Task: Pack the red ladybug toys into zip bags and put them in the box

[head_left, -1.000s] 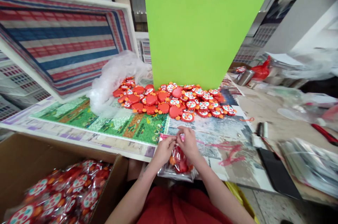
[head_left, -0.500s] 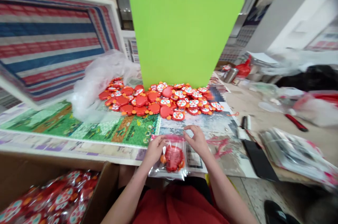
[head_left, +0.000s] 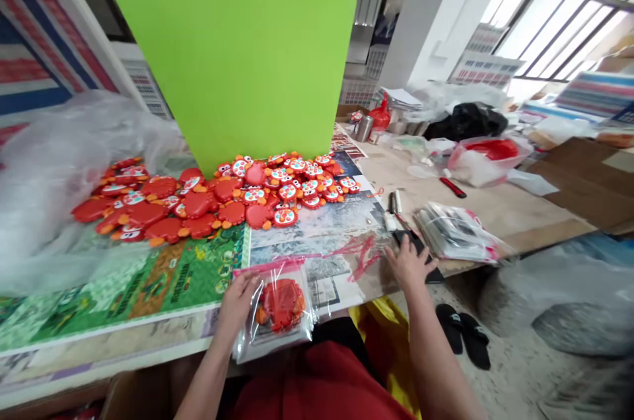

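My left hand [head_left: 236, 304] pinches the left edge of a clear zip bag [head_left: 292, 337] with a pink top strip. Inside the bag lies a red crab-shaped toy [head_left: 282, 304] with orange claws. The bag is at the table's front edge. My right hand [head_left: 410, 265] reaches out to the right, fingers spread over a black phone [head_left: 434, 277]; whether it touches the phone I cannot tell. Beyond the bag, a pile of red crab toys [head_left: 198, 204] covers the table, some showing white faces with coloured dots.
A green board [head_left: 247, 57] stands behind the pile. Cloudy plastic wrap [head_left: 84, 142] bunches at the left. Pink strips [head_left: 364, 255] lie near my right hand. Farther right are a stack of clear bags [head_left: 453, 232], a red cutter [head_left: 452, 187] and a metal cup [head_left: 364, 129].
My right hand has left the bag's top and moved right to the phone. My left hand still holds the bag. The view has turned right.
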Tool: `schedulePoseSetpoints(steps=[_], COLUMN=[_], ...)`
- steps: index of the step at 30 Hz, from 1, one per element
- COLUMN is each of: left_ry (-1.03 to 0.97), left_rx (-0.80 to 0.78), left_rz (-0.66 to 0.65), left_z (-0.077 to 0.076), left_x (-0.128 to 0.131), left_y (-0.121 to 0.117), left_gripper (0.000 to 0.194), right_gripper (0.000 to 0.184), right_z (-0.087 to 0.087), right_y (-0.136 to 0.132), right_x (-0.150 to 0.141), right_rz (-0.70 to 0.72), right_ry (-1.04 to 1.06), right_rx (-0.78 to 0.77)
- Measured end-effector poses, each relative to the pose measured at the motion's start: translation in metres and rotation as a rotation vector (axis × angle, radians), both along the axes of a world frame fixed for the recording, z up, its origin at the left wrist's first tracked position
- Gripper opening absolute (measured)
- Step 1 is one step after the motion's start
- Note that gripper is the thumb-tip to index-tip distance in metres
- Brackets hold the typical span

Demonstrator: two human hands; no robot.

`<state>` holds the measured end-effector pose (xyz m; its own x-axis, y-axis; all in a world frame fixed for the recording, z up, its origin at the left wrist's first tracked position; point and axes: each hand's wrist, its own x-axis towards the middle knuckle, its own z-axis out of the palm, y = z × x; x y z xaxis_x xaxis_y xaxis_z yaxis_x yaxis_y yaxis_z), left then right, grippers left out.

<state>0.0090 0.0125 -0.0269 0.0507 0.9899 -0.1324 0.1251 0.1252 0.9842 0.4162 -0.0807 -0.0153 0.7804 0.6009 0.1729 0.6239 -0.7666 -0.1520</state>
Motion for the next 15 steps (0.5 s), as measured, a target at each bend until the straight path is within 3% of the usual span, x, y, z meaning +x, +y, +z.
schedulePoseSetpoints(steps=[3,7,9,11,15], left_ry=[-0.062,-0.102,-0.102,-0.123,-0.163], left_rx=[-0.046,-0.112,-0.137,-0.170,-0.182], left_rz=[-0.021,0.021,0.026,-0.013,-0.103], left_z=[0.004,0.010,0.012,0.012,0.015], left_x=[0.000,-0.001,-0.002,-0.002,-0.004], left_y=[-0.001,-0.002,-0.001,0.001,0.001], left_gripper=[0.058,0.061,0.065,0.067,0.057], right_gripper=[0.070,0.055,0.040,0.031,0.021], right_z=[0.013,0.024,0.025,0.025,0.030], right_y=[0.036,0.074,0.081,0.082,0.078], right_x=[-0.017,-0.081,-0.121,-0.156,-0.199], right_rz=[0.224,0.664,0.840,0.916,1.074], right_ry=[0.051,0.156,0.304,0.402,0.437], right_rx=[0.108,0.349,0.419,0.431,0.388])
